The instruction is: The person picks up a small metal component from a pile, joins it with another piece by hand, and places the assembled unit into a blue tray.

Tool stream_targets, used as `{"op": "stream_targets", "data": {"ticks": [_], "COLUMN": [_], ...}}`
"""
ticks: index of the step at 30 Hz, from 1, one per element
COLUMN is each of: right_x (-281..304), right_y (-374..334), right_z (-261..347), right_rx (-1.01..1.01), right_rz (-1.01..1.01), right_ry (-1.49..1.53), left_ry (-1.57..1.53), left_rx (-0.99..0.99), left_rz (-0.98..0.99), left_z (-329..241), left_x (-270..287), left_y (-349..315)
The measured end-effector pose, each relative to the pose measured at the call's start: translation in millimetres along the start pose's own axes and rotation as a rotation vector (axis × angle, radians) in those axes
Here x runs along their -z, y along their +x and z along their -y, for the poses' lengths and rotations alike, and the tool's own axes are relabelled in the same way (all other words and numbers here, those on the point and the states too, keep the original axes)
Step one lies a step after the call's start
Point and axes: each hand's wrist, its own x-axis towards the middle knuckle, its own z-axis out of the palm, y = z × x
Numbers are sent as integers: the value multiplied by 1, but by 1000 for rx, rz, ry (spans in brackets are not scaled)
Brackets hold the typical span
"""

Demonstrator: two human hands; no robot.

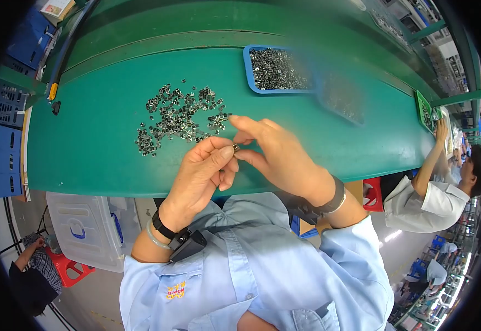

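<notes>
Between the thumb and forefinger of my left hand (pixel 199 174) is a tiny shiny metal piece (pixel 235 148), too small to make out in detail. My right hand (pixel 279 151) comes in from the other side, its fingers apart and its thumb tip close beside the piece. Whether the right fingertips touch it, I cannot tell. Just beyond my hands, a loose pile of small black and silver metal pieces (pixel 177 116) is spread over the green tabletop (pixel 102 132).
At the back stands a blue tray (pixel 247 69) full of similar pieces; a blur covers its right side. A green tray (pixel 425 110) is at the far right, near a co-worker (pixel 433 201). A lidded clear plastic box (pixel 80 226) stands below the table's left front edge.
</notes>
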Motion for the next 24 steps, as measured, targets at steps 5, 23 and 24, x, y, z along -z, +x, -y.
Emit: {"op": "stream_targets", "data": {"ticks": [5,23,24], "right_x": [-5,-2,-4], "right_y": [-8,-11,-12], "right_z": [-5,-8,-9], "right_rx": [-70,62,62], "right_rz": [-77,-99,-99], "right_ry": [146,-113,-112], "left_ry": [-32,252,199], "left_rx": [-25,-85,-65], "left_rz": [55,-23,-9], "left_z": [2,-1,0], "left_x": [3,-2,0], "left_y": [0,1,0]}}
